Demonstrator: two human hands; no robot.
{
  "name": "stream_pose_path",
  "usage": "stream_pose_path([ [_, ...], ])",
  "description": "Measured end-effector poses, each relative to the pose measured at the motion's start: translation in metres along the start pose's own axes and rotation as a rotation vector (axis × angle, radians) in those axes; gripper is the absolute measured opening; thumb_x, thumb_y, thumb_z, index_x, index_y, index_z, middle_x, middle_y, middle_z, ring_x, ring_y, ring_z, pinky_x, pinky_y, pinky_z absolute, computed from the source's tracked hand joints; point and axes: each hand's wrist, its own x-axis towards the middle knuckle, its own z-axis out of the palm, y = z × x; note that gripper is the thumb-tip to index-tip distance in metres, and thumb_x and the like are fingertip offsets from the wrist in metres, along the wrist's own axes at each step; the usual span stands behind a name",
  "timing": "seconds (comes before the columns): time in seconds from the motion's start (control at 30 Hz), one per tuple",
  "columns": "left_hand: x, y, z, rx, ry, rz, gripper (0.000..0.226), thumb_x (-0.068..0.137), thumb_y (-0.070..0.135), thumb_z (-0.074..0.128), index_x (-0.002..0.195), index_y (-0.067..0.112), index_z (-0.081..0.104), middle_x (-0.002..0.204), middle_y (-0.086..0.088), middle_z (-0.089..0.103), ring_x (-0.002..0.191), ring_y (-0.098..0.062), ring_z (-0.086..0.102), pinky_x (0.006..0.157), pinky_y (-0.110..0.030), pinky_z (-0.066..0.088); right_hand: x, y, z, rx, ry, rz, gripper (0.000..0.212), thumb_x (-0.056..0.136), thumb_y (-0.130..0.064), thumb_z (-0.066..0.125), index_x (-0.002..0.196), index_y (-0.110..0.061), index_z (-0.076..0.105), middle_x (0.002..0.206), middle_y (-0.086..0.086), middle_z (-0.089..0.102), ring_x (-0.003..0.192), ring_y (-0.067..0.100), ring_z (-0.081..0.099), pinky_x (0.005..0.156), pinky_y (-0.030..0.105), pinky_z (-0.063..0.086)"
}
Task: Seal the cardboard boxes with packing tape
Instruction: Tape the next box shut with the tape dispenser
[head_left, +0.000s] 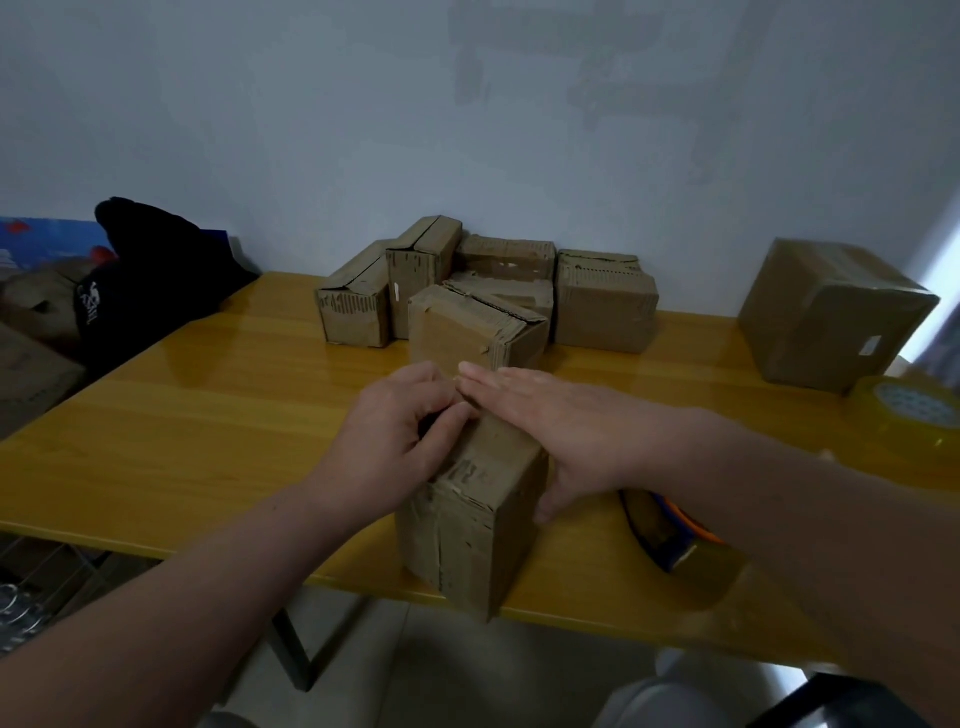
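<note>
A long, worn cardboard box (470, 525) lies at the table's near edge, its end face toward me. My left hand (397, 441) rests on its top with fingers curled, pinching something small at the far end; what it pinches is too small to tell. My right hand (545, 431) lies flat on the box top with straight fingers, thumb down along the right side. A tape dispenser (667, 530) with a blue and orange body sits just right of the box, partly hidden by my right forearm. A roll of clear tape (906, 415) stands at the right.
Several small cardboard boxes (483, 296) are clustered at the back of the yellow wooden table (208, 415). A larger taped box (831, 312) stands at the back right. Dark cloth (150, 280) and more cardboard lie left of the table.
</note>
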Motion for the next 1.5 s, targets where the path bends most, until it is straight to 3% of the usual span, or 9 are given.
stream_pose_path([
  [0.2,0.001,0.000,0.000,0.046,0.000,-0.009,0.017,0.092,0.014,0.058,0.080,0.008,0.070,0.071,0.009,0.049,0.075,-0.005,0.048,0.062,-0.008,0.034,-0.013,-0.002,0.003,0.039,-0.004,0.012,0.128,0.068,-0.045,0.081,0.149,-0.032,-0.016,0.156,-0.020,-0.016,0.145,0.010,-0.008,0.119,0.033,0.006],
  [0.53,0.002,0.002,-0.001,0.080,-0.040,-0.072,0.023,0.092,0.021,0.057,0.077,0.006,0.066,0.073,-0.002,0.050,0.070,-0.011,0.048,0.059,-0.025,0.037,-0.049,0.000,0.014,0.095,0.106,0.077,0.110,0.073,-0.041,0.078,0.149,-0.043,-0.002,0.143,-0.036,-0.007,0.131,-0.010,0.001,0.107,0.019,0.004],
  [0.7,0.005,0.007,-0.005,0.105,-0.085,-0.084,0.017,0.085,0.035,0.062,0.077,0.020,0.064,0.079,0.006,0.053,0.074,-0.005,0.049,0.062,-0.022,0.041,-0.065,-0.006,0.009,0.180,0.288,0.155,0.073,0.079,-0.034,0.075,0.141,-0.043,0.036,0.146,-0.022,0.037,0.125,0.003,0.046,0.103,0.027,0.041],
  [0.83,0.012,0.019,-0.008,0.205,-0.183,-0.160,0.058,0.063,0.080,0.046,0.083,0.027,0.061,0.084,0.012,0.051,0.078,-0.004,0.049,0.063,-0.021,0.043,-0.065,-0.009,0.008,0.235,0.498,0.210,0.035,0.083,-0.027,0.071,0.117,-0.034,0.064,0.102,-0.020,0.066,0.085,-0.004,0.061,0.068,0.013,0.049],
  [0.93,0.016,0.029,-0.004,0.365,-0.296,-0.268,0.085,0.041,0.096,0.035,0.093,0.030,0.049,0.095,0.010,0.043,0.087,-0.009,0.046,0.073,-0.030,0.049,-0.060,-0.006,0.011,0.249,0.546,0.294,0.020,0.084,-0.026,0.071,0.104,-0.028,0.069,0.082,-0.018,0.065,0.074,-0.005,0.060,0.067,0.019,0.054],
  [1.1,0.026,0.032,-0.005,0.227,-0.528,-0.514,0.099,0.047,0.082,0.062,0.125,0.030,0.033,0.113,0.004,0.035,0.101,-0.017,0.044,0.079,-0.032,0.044,-0.052,0.006,0.018,0.348,0.400,0.359,0.036,0.079,-0.032,0.076,0.113,-0.033,0.062,0.094,-0.018,0.062,0.079,-0.005,0.058,0.067,0.015,0.048],
  [1.23,0.038,0.029,-0.018,-0.088,-0.467,-0.530,0.100,0.059,0.047,0.080,0.141,0.031,0.024,0.113,0.004,0.045,0.098,-0.017,0.052,0.078,-0.030,0.050,-0.045,0.011,0.013,0.470,0.372,0.329,0.069,0.074,-0.035,0.078,0.134,-0.040,0.045,0.125,-0.017,0.054,0.098,-0.001,0.053,0.070,0.015,0.038],
  [1.33,0.051,0.026,-0.032,-0.274,-0.412,-0.498,0.107,0.055,0.043,0.082,0.144,0.033,0.024,0.114,0.008,0.043,0.096,-0.008,0.050,0.071,-0.024,0.050,-0.043,0.017,-0.007,0.530,0.358,0.278,0.097,0.069,-0.040,0.082,0.147,-0.041,0.024,0.147,-0.014,0.037,0.127,0.008,0.038,0.093,0.022,0.032],
  [1.5,0.077,0.028,-0.033,-0.498,-0.375,-0.350,0.106,0.055,0.022,0.075,0.148,0.030,0.024,0.125,0.015,0.045,0.103,-0.001,0.055,0.072,-0.017,0.051,-0.047,0.029,-0.043,0.588,0.341,0.215,0.116,0.066,-0.032,0.086,0.151,-0.036,0.008,0.151,-0.009,0.031,0.132,0.011,0.034,0.106,0.028,0.034],
])
